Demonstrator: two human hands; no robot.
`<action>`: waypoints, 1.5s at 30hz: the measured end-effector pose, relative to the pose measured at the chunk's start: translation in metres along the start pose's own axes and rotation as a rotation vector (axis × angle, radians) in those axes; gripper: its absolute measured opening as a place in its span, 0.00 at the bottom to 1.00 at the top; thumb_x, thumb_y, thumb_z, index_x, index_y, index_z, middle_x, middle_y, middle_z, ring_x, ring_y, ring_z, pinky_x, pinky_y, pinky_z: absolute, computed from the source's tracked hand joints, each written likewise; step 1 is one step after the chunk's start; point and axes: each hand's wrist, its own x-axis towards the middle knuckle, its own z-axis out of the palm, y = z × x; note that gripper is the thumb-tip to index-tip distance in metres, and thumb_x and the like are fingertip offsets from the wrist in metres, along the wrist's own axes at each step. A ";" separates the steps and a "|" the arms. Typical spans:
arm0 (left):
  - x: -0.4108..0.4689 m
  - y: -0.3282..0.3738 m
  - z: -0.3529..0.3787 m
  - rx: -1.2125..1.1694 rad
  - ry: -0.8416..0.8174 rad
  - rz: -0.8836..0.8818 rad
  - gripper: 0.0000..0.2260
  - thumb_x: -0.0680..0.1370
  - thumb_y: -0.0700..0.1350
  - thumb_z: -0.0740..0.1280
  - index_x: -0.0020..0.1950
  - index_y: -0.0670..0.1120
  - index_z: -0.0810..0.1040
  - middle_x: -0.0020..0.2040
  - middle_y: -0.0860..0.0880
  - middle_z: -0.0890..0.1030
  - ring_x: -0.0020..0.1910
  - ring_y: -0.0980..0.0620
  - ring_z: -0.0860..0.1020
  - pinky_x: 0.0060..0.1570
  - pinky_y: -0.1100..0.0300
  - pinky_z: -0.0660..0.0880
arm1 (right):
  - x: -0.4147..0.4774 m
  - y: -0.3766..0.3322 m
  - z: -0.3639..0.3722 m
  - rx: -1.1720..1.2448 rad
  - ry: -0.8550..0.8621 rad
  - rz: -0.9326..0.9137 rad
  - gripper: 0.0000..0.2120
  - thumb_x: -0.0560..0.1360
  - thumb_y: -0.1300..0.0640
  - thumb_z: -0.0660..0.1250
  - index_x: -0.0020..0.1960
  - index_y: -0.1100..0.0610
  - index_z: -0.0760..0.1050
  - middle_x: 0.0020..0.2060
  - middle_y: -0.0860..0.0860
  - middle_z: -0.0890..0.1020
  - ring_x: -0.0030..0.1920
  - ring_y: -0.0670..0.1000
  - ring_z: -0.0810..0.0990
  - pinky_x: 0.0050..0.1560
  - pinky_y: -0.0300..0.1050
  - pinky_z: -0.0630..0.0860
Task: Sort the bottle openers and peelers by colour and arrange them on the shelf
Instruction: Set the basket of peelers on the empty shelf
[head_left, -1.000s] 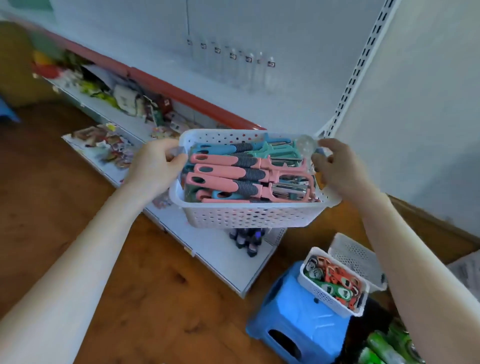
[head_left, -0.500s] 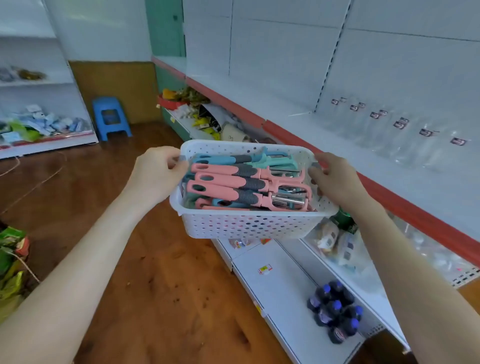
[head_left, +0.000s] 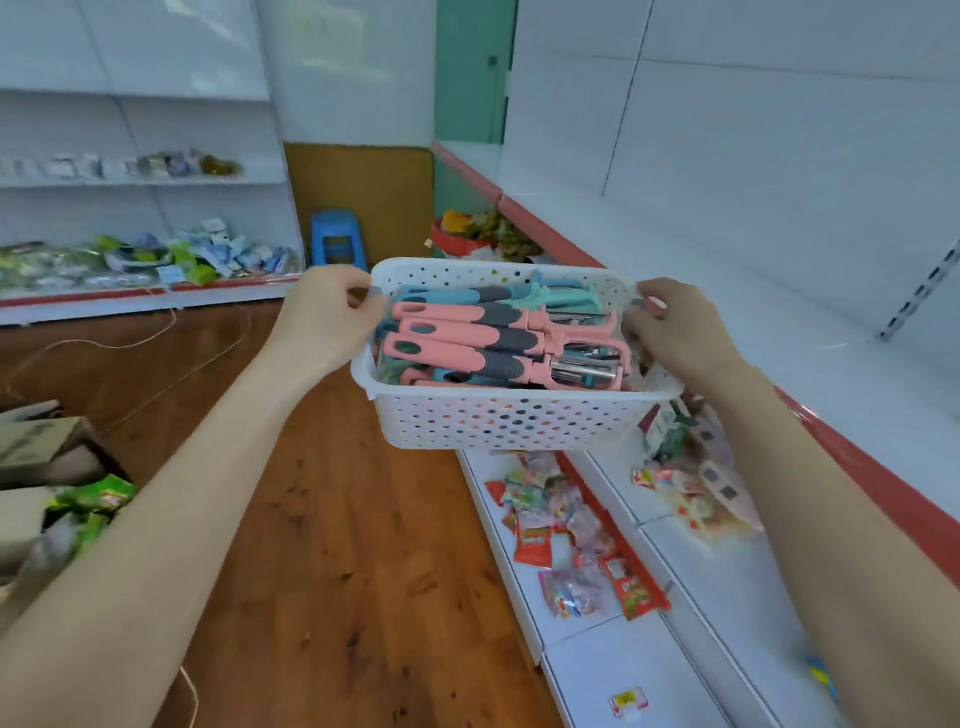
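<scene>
Cardboard cartons (head_left: 36, 457) with green packets: far out left of the left hand, low, on the wooden floor (head_left: 337, 571). Blue stool (head_left: 337, 244): beyond the left hand, against the back wall. Left hand (head_left: 324, 317): curled round the left rim of the white perforated basket (head_left: 509, 421), thumb on the rim's top. Basket: carried in the air between the two hands, level, above the floor's edge. Contents: peelers, unsorted, handles pointing to the left hand, blades to the right; pink peelers (head_left: 467, 338) on top nearer the wrists, blue and teal peelers (head_left: 467, 296) on the far side. Right hand (head_left: 680, 332): fingers hooked over the right rim, gripping it. Red-edged shelf (head_left: 753, 291): just right of and beyond the right hand, its top bare where it shows. Snack packets (head_left: 571, 535): on the lower shelves beneath the right forearm. Change within the last second: grip and load are as before, but the view has swung from a shelf corner to the open aisle, and the bottle openers have dropped out of sight. Judgement: carrying stage; colour sorting is not begun, and the red-edged shelf looks the likely set-down place.
</scene>
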 end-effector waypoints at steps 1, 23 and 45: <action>0.018 -0.004 0.003 0.007 0.011 -0.012 0.11 0.77 0.40 0.63 0.51 0.34 0.79 0.50 0.37 0.81 0.49 0.41 0.78 0.48 0.50 0.72 | 0.023 -0.002 0.007 0.009 -0.008 -0.013 0.18 0.77 0.61 0.59 0.65 0.64 0.71 0.59 0.61 0.77 0.58 0.60 0.76 0.57 0.47 0.70; 0.453 -0.156 0.090 -0.029 0.092 0.025 0.09 0.77 0.40 0.64 0.51 0.36 0.79 0.39 0.43 0.77 0.34 0.50 0.70 0.31 0.61 0.65 | 0.451 -0.073 0.178 0.120 0.055 -0.048 0.18 0.78 0.58 0.59 0.67 0.60 0.69 0.57 0.59 0.78 0.35 0.49 0.75 0.39 0.37 0.72; 0.850 -0.228 0.268 -0.124 0.041 0.028 0.10 0.77 0.41 0.63 0.54 0.41 0.80 0.49 0.45 0.81 0.46 0.47 0.77 0.43 0.56 0.72 | 0.854 -0.043 0.280 0.151 0.109 0.082 0.17 0.76 0.58 0.61 0.64 0.59 0.70 0.33 0.51 0.79 0.28 0.49 0.74 0.33 0.39 0.71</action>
